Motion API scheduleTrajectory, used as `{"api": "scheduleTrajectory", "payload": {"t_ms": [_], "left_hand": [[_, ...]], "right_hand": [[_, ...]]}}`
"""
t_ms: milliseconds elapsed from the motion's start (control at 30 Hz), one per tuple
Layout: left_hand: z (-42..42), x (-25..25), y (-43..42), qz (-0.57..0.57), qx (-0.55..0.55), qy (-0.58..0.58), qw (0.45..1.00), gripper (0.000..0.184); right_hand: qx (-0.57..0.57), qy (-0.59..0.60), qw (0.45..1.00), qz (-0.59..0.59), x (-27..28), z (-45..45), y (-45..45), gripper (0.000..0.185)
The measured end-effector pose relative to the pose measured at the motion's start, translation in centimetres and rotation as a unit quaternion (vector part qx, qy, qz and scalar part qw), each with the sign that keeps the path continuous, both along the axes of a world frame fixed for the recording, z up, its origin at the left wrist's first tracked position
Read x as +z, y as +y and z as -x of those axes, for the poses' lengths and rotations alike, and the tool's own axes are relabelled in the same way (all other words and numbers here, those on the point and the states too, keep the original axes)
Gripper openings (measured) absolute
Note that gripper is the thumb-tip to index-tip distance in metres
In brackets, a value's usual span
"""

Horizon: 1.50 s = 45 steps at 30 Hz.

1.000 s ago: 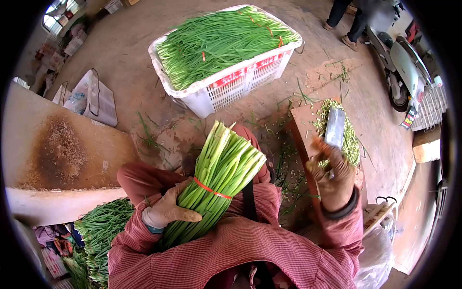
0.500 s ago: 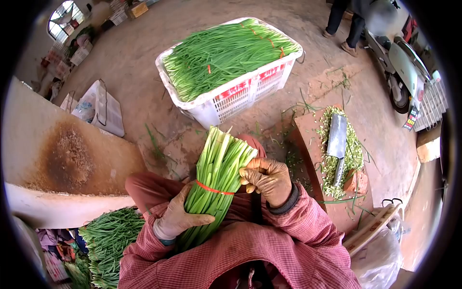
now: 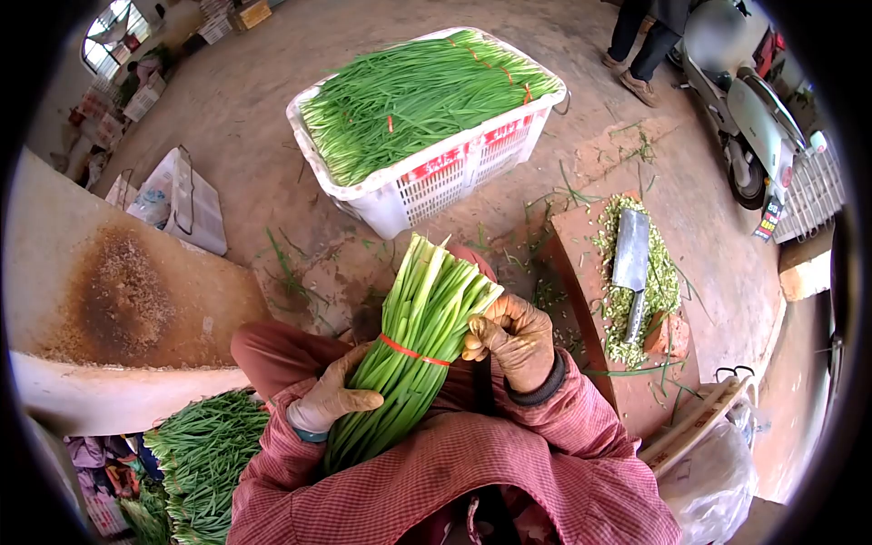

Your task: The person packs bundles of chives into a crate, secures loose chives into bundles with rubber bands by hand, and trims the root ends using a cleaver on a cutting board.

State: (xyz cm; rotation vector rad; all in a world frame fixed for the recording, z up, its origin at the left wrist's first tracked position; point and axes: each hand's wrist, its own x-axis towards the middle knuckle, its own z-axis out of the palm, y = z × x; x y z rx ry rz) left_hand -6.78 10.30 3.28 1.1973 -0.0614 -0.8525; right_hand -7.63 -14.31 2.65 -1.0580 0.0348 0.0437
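- Brown floor (image 3: 254,82): white crate (image 3: 386,209) of greens (image 3: 427,100) at the far middle.
- Bundle of stalks (image 3: 422,309): near middle, red band (image 3: 413,351) around.
- Left grip (image 3: 338,397): holding the bundle.
- Right grip (image 3: 516,343): curled at the stalks' right edge; cannot tell if pinching any.
- Right: cleaver (image 3: 630,259) on the surface (image 3: 570,238).

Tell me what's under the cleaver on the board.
Chopped green bits show all around the cleaver, spread over the reddish-brown board, so it seems to rest on them. Whatever lies directly beneath its blade and handle is covered.
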Motion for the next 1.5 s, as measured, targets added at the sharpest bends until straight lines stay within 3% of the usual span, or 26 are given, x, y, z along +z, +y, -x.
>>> {"api": "scheduleTrajectory", "payload": {"t_ms": [200,300,367,433,467,500,567,600,633,700,800,867,900,967,1033,1067,1100,1167,1300,1367,1467,1500], "left_hand": [[-0.1,-0.3,0.1,0.005,-0.018,0.000,1.000,0.083],[0.1,-1.1,1.2,-0.002,-0.011,0.012,1.000,0.078],[0.5,-0.8,1.3,0.039,0.023,0.093,0.995,0.075],[0.3,-0.8,1.1,0.032,0.008,0.090,0.995,0.075],[0.2,-0.9,0.9,0.024,0.001,0.071,0.997,0.075],[0.0,-1.0,0.7,0.017,-0.006,0.051,0.999,0.075],[-0.1,-0.8,0.3,0.012,0.001,0.044,0.999,0.075],[0.3,-0.8,0.4,0.001,0.013,0.044,0.999,0.076],[0.7,-0.8,0.6,-0.004,0.016,0.049,0.999,0.076],[0.7,-0.7,0.8,0.002,0.027,0.035,0.999,0.077],[0.8,-0.5,0.9,-0.015,0.037,0.027,0.999,0.076],[1.0,-0.4,1.0,-0.020,0.048,0.023,0.998,0.076],[1.1,-0.1,0.7,-0.019,0.051,0.017,0.998,0.075],[1.2,0.1,0.5,-0.016,0.055,0.015,0.998,0.075],[1.1,0.1,0.4,-0.018,0.037,0.003,0.999,0.073],[1.0,0.0,0.3,-0.016,0.038,0.001,0.999,0.073],[0.9,-0.2,0.3,-0.021,0.032,-0.007,0.999,0.073],[0.9,0.0,0.2,-0.026,0.022,-0.016,0.999,0.073],[1.1,0.0,-0.1,-0.033,0.027,-0.008,0.999,0.074],[1.2,-0.1,0.1,-0.041,0.036,-0.013,0.998,0.074],[1.1,0.0,0.1,-0.086,0.015,-0.011,0.996,0.077],[1.2,-0.1,0.1,-0.088,0.021,-0.008,0.996,0.077]], "right_hand": [[-0.035,-0.016,0.999,-0.036,-0.6,0.0,-0.6,0.011],[-0.237,-0.059,0.957,-0.159,-1.9,-2.2,-11.2,0.013],[-0.339,-0.002,0.940,-0.021,0.2,-1.7,-15.3,0.008],[-0.270,0.083,0.915,0.286,1.1,-1.9,-15.8,0.024],[-0.285,-0.001,0.806,0.520,-0.5,-2.1,-15.0,0.046],[-0.285,-0.018,0.647,0.707,-1.2,-0.8,-14.1,0.054],[-0.242,-0.091,0.802,0.538,0.3,0.1,-8.7,0.038],[-0.212,-0.056,0.890,0.401,0.7,0.7,-6.0,0.019],[-0.163,-0.009,0.927,0.338,0.7,1.0,-4.0,0.008],[-0.001,-0.012,0.947,0.321,0.8,0.4,-2.0,0.014],[0.048,-0.053,0.959,0.273,0.5,-0.6,-0.3,0.019],[0.075,0.053,0.992,0.082,0.5,-0.6,-0.2,0.026],[0.079,0.053,0.992,0.083,0.1,-0.8,-0.4,0.026],[-0.079,-0.052,0.994,0.052,-0.9,-1.2,-2.1,0.021],[-0.196,-0.072,0.936,0.284,0.1,-2.0,-4.4,0.021],[-0.175,-0.167,0.886,0.395,1.0,-1.8,-4.5,0.015],[-0.154,-0.257,0.891,0.341,1.7,-2.0,-3.1,0.014],[-0.089,-0.339,0.720,0.599,3.3,-2.0,-2.7,0.024],[-0.016,-0.383,0.699,0.603,2.0,-2.9,-3.4,0.028],[-0.023,-0.453,0.564,0.690,3.5,-2.8,-3.1,0.020],[-0.006,-0.402,0.523,0.751,2.8,-2.3,-2.5,0.015],[-0.018,-0.450,0.467,0.761,3.6,-2.4,-2.4,0.013]]}}
